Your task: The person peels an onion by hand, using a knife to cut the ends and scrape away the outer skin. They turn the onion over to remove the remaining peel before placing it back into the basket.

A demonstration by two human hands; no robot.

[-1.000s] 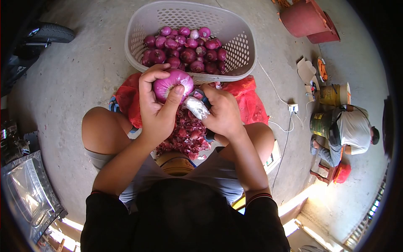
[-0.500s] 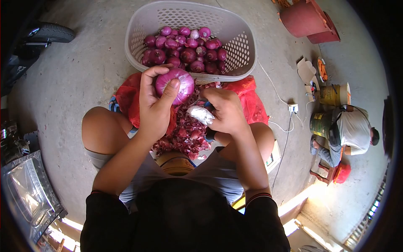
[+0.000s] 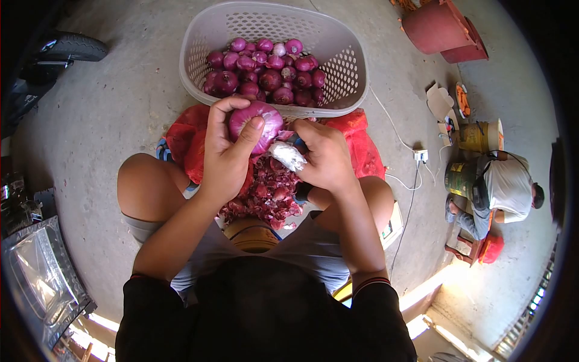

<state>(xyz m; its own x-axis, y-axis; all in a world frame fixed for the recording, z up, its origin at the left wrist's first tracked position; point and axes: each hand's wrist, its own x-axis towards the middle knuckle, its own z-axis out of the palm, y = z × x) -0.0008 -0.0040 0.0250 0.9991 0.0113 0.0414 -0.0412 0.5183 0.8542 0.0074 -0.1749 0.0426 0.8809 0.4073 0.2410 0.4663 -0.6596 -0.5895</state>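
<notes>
My left hand [image 3: 228, 151] is wrapped round a large purple onion [image 3: 258, 125], with the thumb across its near side. Close by on the right, my right hand [image 3: 322, 154] is closed, and its thumb is covered in a white, foil-like wrapping [image 3: 287, 156] close to the onion's lower right side. A bit of purple skin [image 3: 284, 135] shows between the onion and the right fingers. Below both hands lies a heap of reddish onion skins [image 3: 271, 196]. The grey basket [image 3: 344, 42] beyond them holds several purple onions [image 3: 271, 79].
Red mesh sacking [image 3: 362, 148] lies under the basket's near edge. A white power socket [image 3: 421, 155] with cables is on the floor to the right. Farther right, a person [image 3: 509, 187] bends beside buckets [image 3: 473, 137]. A tyre [image 3: 75, 46] stands at the upper left.
The onion and my left hand have shifted slightly right, towards my right hand. The onion has turned a little, and the wrapped thumb is now nearer to it.
</notes>
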